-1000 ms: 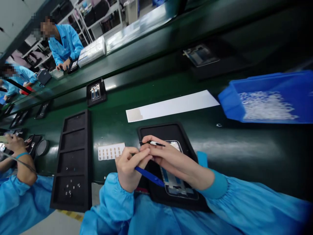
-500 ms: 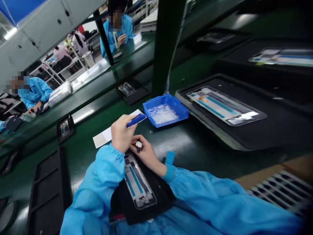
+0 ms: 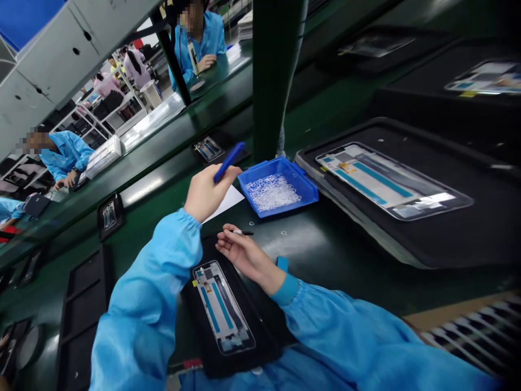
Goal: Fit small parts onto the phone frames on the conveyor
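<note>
My left hand [image 3: 209, 193] is closed around a blue pen-like tool [image 3: 230, 161], whose upper end points up and to the right. It hovers over a white sheet [image 3: 228, 203], just left of a blue tray [image 3: 307, 191] of small white ring-like pieces [image 3: 272, 193]. My right hand [image 3: 246, 252], fingers curled, pinches a slim black tool with a white part [image 3: 243, 232]. Below the hands, a phone panel [image 3: 223, 309] with two teal strips lies on a black pad [image 3: 248, 364] close to my body.
A large black pad [image 3: 431, 239] bearing another phone panel [image 3: 391, 182] fills the right side. A dark green post [image 3: 277, 81] rises behind the tray. An empty-slotted black tray [image 3: 83, 309] lies left. Several loose pieces dot the green table [image 3: 325, 244]. Co-workers [image 3: 205, 43] sit across.
My left hand has lifted slightly, and the blue tool has swung from pointing at the tray to pointing upward. My right hand has turned its black tool sideways, away from the left hand.
</note>
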`<state>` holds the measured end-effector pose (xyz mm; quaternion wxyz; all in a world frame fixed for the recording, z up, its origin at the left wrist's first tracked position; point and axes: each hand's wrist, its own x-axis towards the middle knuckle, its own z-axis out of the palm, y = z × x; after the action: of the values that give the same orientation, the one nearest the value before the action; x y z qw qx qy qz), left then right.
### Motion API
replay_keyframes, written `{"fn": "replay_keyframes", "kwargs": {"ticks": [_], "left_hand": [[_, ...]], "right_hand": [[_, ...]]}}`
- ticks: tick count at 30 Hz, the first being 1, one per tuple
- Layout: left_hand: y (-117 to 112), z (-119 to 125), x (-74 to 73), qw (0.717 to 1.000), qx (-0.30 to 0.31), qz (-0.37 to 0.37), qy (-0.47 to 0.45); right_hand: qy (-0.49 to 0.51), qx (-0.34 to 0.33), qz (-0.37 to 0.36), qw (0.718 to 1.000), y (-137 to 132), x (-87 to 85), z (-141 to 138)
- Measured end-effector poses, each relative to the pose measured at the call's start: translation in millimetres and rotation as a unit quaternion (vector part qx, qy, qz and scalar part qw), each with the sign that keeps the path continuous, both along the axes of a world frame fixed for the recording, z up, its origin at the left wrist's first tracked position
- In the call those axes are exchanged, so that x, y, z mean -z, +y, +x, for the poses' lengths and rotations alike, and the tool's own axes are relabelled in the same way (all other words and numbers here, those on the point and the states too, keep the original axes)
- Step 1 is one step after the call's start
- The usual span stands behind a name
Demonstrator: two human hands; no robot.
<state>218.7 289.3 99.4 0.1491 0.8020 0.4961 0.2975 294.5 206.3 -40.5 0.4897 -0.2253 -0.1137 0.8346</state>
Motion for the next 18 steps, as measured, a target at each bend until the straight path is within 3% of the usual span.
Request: {"fn": "replay_keyframes", "kwargs": {"ticks": [3,5,7,10,14,18], "left_hand": [[-54.3,-39.7,-16.5,0.996,-0.04,0.008,-0.086],[-94.9,-68.8,-17.0,0.991,-0.097,0.007,-0.097],[-132.5,-94.8,-7.2,0.983,-0.157,-0.004,-0.095],[-175.2,-117.9,20.1,0.973,-0.211,-0.025,-0.088],[-199.4,-114.3,52.7,0.972,-0.199,-0.052,-0.116],[-192.5,-94.3,66.7,0.977,-0.163,-0.023,-0.135]], "right_hand": [[0.01,-0.012,-0.019,1.0,-1.2,-0.1,1.4],[0.01,-0.019,-0.027,0.999,-1.8,-0.4,2.8],[0.007,-0.027,-0.029,0.999,-2.6,-1.4,3.8],[-0.006,-0.038,-0.009,0.999,-6.2,-5.1,1.7],[-0.048,-0.055,0.052,0.996,-18.4,-13.2,-9.2],[-0.048,-0.075,0.049,0.995,-33.1,-20.2,-19.9]]}}
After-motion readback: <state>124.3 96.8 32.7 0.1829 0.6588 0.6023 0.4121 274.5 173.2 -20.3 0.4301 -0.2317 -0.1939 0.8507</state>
